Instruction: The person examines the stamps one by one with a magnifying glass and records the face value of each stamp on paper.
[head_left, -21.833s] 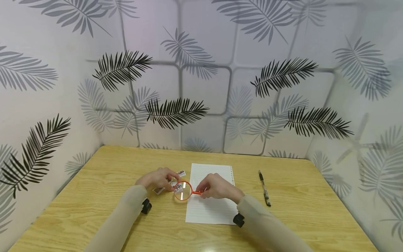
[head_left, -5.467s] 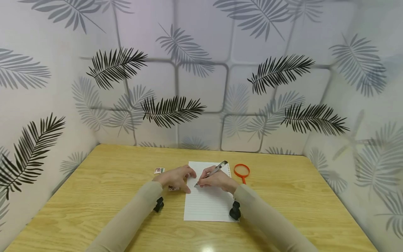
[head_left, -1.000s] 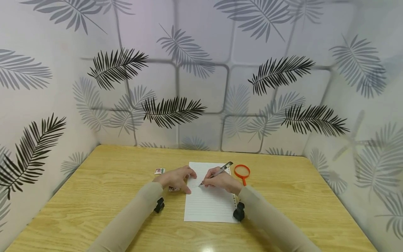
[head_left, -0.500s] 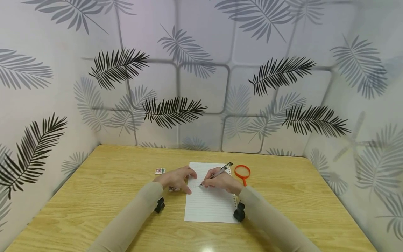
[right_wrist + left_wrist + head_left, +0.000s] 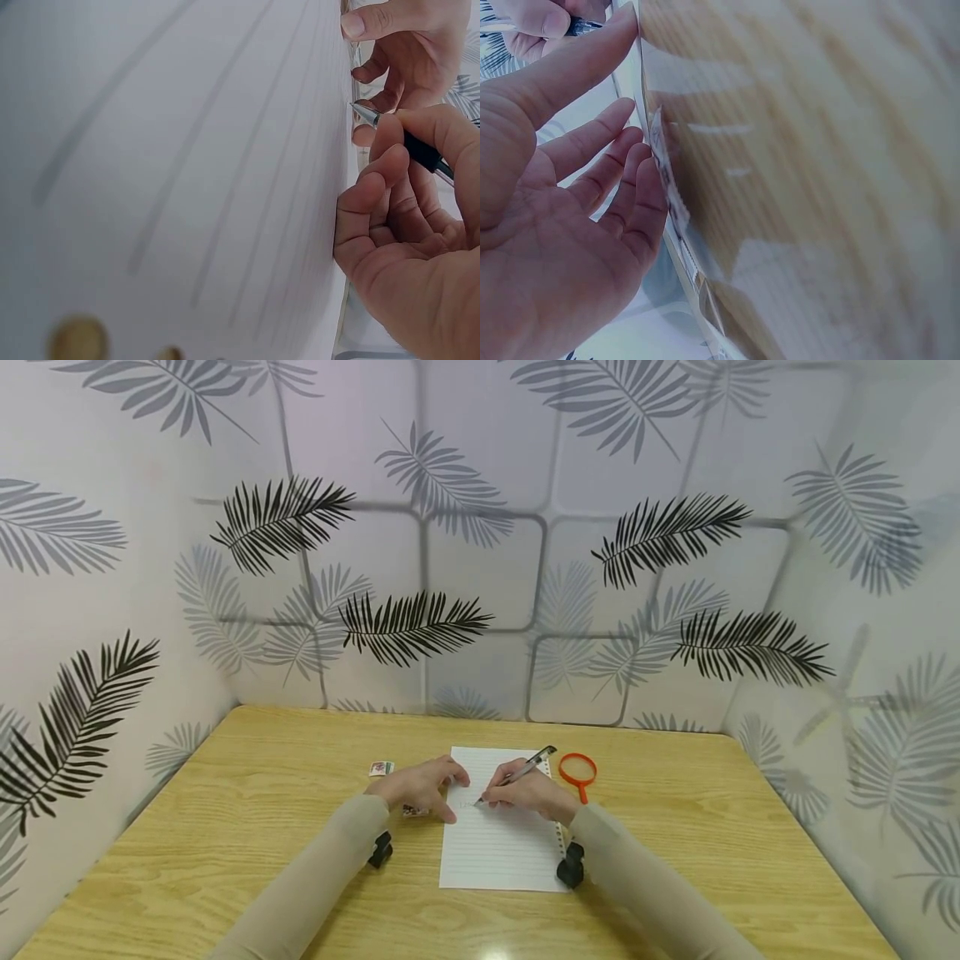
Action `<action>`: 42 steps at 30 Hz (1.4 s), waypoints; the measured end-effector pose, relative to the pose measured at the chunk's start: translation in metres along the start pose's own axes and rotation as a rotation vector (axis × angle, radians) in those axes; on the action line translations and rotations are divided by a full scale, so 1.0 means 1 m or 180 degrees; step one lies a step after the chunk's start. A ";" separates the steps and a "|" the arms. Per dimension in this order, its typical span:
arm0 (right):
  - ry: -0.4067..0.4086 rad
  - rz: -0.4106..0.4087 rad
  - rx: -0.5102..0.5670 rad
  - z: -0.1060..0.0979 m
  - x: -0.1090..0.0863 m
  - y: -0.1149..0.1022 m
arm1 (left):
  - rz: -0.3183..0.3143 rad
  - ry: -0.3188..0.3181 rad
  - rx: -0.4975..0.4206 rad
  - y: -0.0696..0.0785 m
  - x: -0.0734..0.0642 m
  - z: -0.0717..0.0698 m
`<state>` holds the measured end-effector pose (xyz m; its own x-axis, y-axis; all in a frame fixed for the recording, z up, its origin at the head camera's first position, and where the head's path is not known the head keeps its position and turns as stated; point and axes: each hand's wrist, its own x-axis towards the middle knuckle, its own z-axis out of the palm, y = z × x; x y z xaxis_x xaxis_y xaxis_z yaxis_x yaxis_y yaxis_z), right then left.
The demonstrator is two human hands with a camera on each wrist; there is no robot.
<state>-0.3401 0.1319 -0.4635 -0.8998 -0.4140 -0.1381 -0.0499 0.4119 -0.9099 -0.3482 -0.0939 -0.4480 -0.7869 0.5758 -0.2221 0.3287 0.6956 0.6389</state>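
Note:
My right hand (image 5: 531, 792) pinches a pen (image 5: 538, 757), its tip down on a sheet of lined paper (image 5: 495, 860). In the right wrist view the pen's metal cone and black grip (image 5: 421, 150) show between thumb and fingers, the other fingers curled against the sheet. Faint pencil-thin marks (image 5: 465, 804) lie left of the tip. With fingers spread and relaxed, my left hand (image 5: 420, 783) rests at the sheet's left edge. Partly hidden under it is a small stamp-like printed piece (image 5: 415, 811); another printed piece (image 5: 381, 768) lies beyond the wrist.
An orange-red magnifying glass (image 5: 577, 767) lies right of the paper's top corner, its handle toward me. The wooden table (image 5: 225, 860) meets leaf-patterned walls (image 5: 480, 568) at the back and sides. Punched holes run along the sheet's right edge.
Earlier my right hand held the magnifying glass over the printed pieces, and the pen lay at right. Since then the glass was set down and the pen picked up; its tip has moved slightly right, leaving marks.

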 end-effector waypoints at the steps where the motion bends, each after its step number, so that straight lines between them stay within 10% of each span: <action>1: 0.0014 0.0013 -0.0013 0.000 0.000 0.000 | -0.0001 0.0001 -0.0001 0.000 0.000 0.000; 42: -0.0106 -0.0009 0.0049 -0.002 0.003 0.002 | -0.0021 0.0025 0.0046 0.002 -0.001 0.000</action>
<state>-0.3434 0.1328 -0.4654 -0.8847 -0.4419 -0.1483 -0.0454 0.3984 -0.9161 -0.3470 -0.0926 -0.4467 -0.7930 0.5679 -0.2205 0.3310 0.7055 0.6266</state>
